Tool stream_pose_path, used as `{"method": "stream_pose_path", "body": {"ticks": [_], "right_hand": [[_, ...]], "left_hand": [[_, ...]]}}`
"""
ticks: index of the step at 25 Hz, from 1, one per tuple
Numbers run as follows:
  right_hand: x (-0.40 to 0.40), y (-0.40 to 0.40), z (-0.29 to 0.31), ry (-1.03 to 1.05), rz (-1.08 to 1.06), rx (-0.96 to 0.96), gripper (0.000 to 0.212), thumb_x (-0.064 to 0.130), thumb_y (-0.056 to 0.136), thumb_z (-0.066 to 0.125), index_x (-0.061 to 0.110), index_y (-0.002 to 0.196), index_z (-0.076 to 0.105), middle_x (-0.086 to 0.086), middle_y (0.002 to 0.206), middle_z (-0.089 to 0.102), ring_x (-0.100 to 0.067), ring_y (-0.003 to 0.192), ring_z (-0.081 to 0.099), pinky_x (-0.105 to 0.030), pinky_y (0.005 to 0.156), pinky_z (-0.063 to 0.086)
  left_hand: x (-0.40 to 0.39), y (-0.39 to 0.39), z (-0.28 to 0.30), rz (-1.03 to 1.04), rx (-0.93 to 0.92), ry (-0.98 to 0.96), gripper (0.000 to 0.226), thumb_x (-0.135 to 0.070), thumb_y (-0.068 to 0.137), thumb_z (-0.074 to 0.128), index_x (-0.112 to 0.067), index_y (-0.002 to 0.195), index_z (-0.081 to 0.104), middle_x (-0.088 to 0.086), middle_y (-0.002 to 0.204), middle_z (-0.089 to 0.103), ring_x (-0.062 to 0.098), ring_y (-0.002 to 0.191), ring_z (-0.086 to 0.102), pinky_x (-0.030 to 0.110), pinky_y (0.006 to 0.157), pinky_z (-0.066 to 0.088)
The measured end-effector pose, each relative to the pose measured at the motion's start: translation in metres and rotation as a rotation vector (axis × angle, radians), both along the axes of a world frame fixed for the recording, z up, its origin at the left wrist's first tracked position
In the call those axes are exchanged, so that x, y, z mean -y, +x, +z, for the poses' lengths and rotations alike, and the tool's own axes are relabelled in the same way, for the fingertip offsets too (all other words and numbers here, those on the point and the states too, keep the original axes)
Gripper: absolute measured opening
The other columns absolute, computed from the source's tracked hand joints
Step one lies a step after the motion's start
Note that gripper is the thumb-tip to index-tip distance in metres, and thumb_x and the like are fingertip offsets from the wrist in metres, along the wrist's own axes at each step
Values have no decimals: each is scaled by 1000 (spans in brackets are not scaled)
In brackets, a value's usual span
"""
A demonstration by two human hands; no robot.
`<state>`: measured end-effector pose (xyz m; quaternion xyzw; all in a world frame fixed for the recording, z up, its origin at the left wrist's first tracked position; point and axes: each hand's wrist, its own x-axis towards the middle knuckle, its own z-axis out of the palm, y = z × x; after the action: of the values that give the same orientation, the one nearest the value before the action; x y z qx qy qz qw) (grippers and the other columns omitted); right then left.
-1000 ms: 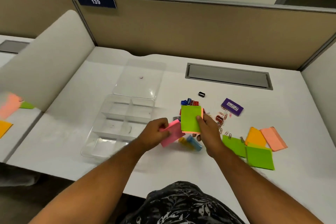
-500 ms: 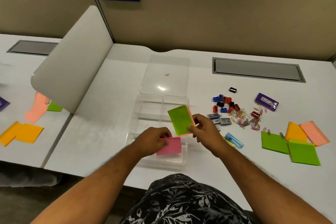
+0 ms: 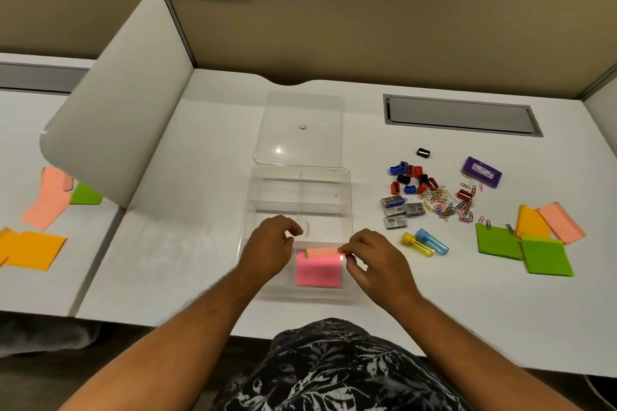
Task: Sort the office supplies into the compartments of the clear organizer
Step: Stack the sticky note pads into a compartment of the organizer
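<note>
A person sits at a white tabletop [image 3: 200, 243] with a clear organizer [image 3: 345, 207] in front of them, its long axis running from 6 to 12 o'clock. Its clear lid [image 3: 300, 110] lies flat just beyond it at 12 o'clock.

A pink sticky-note pad [image 3: 319, 272] lies flat in the nearest compartment, its edges square with the walls. A green and orange pad [image 3: 322, 251] rests tilted along its far edge, long axis from 9 to 3 o'clock.

The right hand [image 3: 374, 264] pinches the right end of that tilted pad between thumb and forefinger. The left hand [image 3: 267, 247] hovers at the organizer's left wall, fingers loosely curled and holding nothing.

The farther compartments stand open. At 2 o'clock lie sharpeners [image 3: 409, 177], paper clips [image 3: 447, 203], staple boxes [image 3: 399, 210], two small tubes [image 3: 425, 242] and a purple box [image 3: 481, 172]. Loose green and orange pads [image 3: 524, 243] lie at 3 o'clock. Bare tabletop lies to the left, at 9 o'clock.
</note>
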<state>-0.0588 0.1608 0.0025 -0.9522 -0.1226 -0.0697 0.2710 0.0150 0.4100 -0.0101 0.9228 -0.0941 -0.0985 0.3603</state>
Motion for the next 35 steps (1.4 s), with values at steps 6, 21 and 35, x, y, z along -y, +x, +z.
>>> {"method": "stream_pose_path", "body": {"ticks": [6, 21, 35], "right_hand": [[-15, -3, -27, -331, 257, -8, 26, 22, 91, 74, 22, 116, 75, 0, 109, 66, -22, 99, 64, -37, 57, 58], [62, -9, -19, 70, -259, -130, 28, 19, 96, 70, 25, 124, 72, 4, 125, 68, -14, 118, 59, -25, 98, 48], [335, -19, -33, 10, -517, -314, 35, 8, 88, 75, 15, 122, 72, -7, 119, 70, -32, 117, 62, -46, 99, 51]], "left_hand": [[1, -10, -5, 12, -19, 11, 27, -9, 91, 62, -36, 91, 67, -17, 97, 66, 6, 87, 59, 34, 85, 52], [90, -10, 11, -220, 93, 87, 17, -18, 90, 66, -30, 102, 69, -15, 109, 64, 14, 108, 53, 40, 95, 42], [390, -1, -17, -447, 52, 152, 40, -38, 84, 74, -31, 120, 60, -7, 130, 56, 17, 124, 48, 36, 95, 49]]}}
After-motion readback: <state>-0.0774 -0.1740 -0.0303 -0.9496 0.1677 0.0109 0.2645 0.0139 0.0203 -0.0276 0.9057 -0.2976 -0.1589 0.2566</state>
